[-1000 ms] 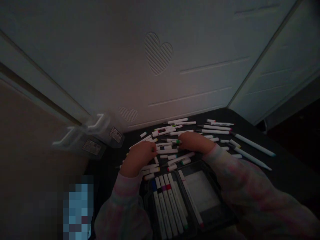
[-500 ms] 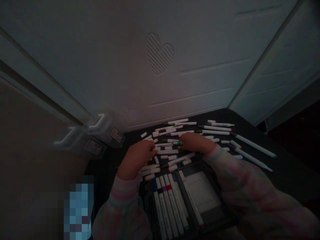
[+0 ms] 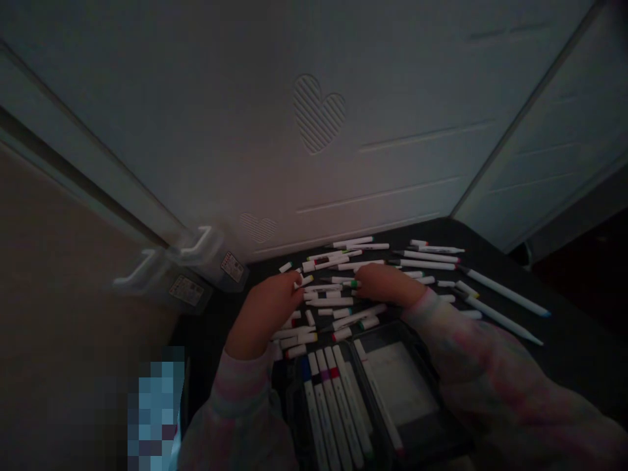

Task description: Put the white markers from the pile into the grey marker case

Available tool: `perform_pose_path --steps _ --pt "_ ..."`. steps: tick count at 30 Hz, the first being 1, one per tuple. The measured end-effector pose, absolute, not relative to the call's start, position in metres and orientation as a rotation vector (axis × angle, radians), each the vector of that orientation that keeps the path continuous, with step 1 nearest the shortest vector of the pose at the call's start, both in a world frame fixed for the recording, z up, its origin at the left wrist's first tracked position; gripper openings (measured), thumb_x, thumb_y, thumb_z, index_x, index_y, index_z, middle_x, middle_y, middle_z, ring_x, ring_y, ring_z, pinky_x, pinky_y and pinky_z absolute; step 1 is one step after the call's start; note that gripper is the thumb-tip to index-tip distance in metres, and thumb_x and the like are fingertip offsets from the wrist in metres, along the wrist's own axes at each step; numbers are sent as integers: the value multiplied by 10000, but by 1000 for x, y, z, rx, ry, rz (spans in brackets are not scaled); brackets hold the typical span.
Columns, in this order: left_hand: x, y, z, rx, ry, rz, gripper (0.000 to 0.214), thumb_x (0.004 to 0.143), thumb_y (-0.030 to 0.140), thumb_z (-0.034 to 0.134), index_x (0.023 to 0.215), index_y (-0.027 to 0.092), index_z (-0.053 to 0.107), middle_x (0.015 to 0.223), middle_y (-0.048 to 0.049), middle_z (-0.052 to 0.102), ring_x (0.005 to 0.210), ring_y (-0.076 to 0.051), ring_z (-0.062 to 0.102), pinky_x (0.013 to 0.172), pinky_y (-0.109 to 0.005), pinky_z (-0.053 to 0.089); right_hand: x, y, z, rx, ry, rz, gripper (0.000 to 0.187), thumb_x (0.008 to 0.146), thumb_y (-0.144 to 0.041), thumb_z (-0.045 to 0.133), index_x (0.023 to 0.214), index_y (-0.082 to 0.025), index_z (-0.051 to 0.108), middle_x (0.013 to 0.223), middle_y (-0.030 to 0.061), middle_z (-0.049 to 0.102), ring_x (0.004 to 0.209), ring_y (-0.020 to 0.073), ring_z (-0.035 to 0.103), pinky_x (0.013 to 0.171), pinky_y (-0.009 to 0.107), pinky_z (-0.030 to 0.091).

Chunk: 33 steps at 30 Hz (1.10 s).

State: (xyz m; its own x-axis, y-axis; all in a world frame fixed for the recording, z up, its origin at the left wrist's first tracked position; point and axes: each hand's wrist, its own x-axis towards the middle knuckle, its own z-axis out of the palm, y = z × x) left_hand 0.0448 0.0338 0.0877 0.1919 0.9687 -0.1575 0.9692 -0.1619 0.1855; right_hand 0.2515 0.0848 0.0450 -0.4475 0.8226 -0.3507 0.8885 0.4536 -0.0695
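Several white markers (image 3: 343, 302) with coloured ends lie scattered on a dark table (image 3: 564, 353). My left hand (image 3: 265, 311) reaches forward over the left part of the pile, fingers stretched out, fingertips touching a short white marker (image 3: 305, 281). My right hand (image 3: 385, 286) rests on the pile to the right, fingers curled around a green-ended marker (image 3: 350, 284). Both wrists wear pale pink sleeves. An open dark marker case (image 3: 422, 432) lies just in front of me, with several markers (image 3: 333, 412) in its left half.
Two clear plastic boxes with white handles (image 3: 196, 261) stand at the table's left back. A white panel with raised hearts (image 3: 318, 111) rises behind the table. Longer white pens (image 3: 505, 304) lie at the right. The scene is very dim.
My left hand has slid forward and slightly right across the markers. My right hand has barely moved. The view has tipped a little, so everything sits lower in the picture.
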Motion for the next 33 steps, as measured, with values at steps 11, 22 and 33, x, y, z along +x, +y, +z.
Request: perform_pose_path --steps 11,22,33 --pt "47 32 89 2225 1840 15 214 784 219 383 894 211 567 841 -34 635 722 -154 568 613 -241 369 252 84 44 1478 2439 -327 333 733 -311 478 925 -93 641 955 181 643 886 274 610 706 321 453" --pt "45 31 91 2216 1843 69 197 789 241 370 850 205 554 810 -33 626 712 -157 562 615 -249 367 252 86 40 1490 2436 -319 319 712 -280 474 901 -91 648 929 179 652 871 280 615 685 323 458" --pt "44 32 90 2208 1824 94 197 796 263 374 848 204 555 803 -33 626 688 -157 560 595 -251 359 254 83 42 1527 2434 -311 330 695 -279 490 912 -90 651 929 184 654 867 290 615 672 332 459"
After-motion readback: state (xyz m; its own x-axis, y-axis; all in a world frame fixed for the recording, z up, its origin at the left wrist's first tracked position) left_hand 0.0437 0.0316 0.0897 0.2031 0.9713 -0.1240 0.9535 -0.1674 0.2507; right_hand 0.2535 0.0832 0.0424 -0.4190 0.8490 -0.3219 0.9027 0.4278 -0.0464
